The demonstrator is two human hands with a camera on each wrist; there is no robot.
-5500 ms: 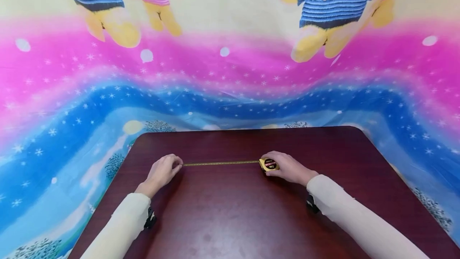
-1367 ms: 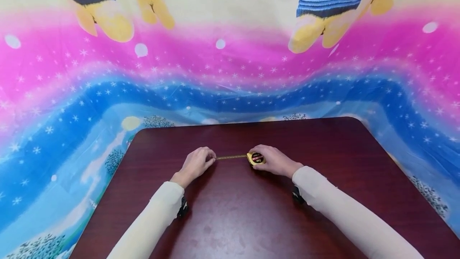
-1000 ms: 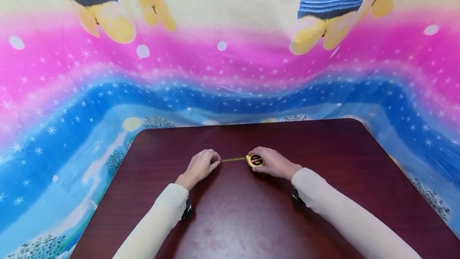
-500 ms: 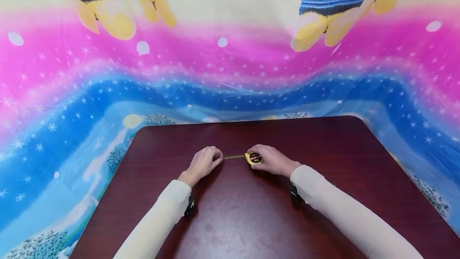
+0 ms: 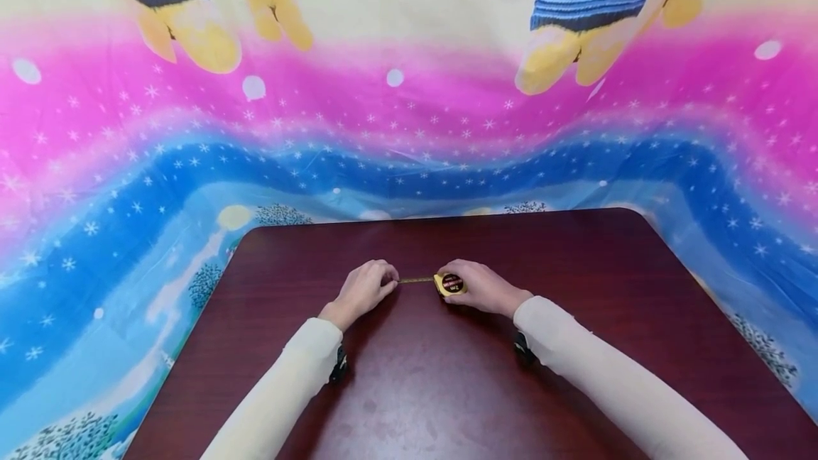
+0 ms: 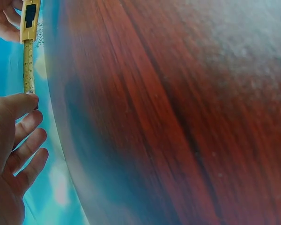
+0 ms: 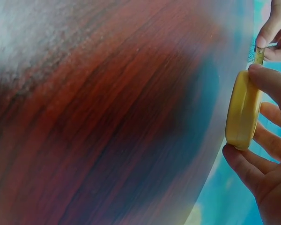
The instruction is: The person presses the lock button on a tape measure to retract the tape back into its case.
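Observation:
A yellow tape measure (image 5: 452, 284) with a dark round label is gripped in my right hand (image 5: 483, 285), above the table. Its short stretch of yellow blade (image 5: 416, 280) runs level to my left hand (image 5: 363, 289), whose thumb and fingertip pinch the blade's end. In the left wrist view, the tape blade (image 6: 28, 68) shows printed numbers between the thumb and the case, and the other fingers spread loosely. The right wrist view has the tape measure case (image 7: 242, 112) edge-on, held by its two ends between thumb and fingers.
A dark red-brown wooden table (image 5: 409, 375) with rounded far corners lies under both hands. Behind and beside it hangs a printed cloth (image 5: 396, 119) in pink, blue and cream. Black wrist cameras hang beneath both cream sleeves (image 5: 281, 389).
The exposed blade has become much shorter. My left hand has moved right with the blade's end, and my right hand has shifted slightly left with the case. Over the last half second little has moved.

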